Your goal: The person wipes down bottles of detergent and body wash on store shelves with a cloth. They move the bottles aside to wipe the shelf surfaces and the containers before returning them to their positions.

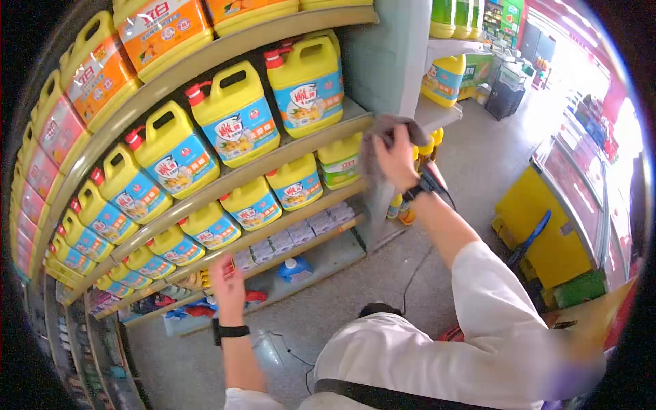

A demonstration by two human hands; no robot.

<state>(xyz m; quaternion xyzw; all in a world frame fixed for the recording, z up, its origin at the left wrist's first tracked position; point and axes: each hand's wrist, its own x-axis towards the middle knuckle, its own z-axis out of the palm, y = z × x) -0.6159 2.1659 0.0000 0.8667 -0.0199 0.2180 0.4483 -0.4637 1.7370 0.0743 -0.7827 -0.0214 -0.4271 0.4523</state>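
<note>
My right hand (pixel 398 160) grips a grey-brown cloth (pixel 371 154), pressed up by the end of the shelf unit beside its grey side panel. Folds of the cloth hang over the shelf edge and bunch above the fingers. My left hand (pixel 229 290) is lifted in front of the lower shelves, somewhat blurred, fingers pointing up and apart. A small red patch shows between its thumb and fingers, overlapping the shelf goods. Closest to the cloth are a yellow jug with a green label (pixel 340 164) and a yellow jug with a blue label (pixel 307 89).
Rows of yellow jugs (pixel 236 119) fill the curved shelves on the left. Purple-white boxes (pixel 301 232) and a blue container (pixel 295 270) stand lower down. A thin black cable (pixel 405 290) lies on the floor. A yellow-sided chest (pixel 543 229) stands to the right.
</note>
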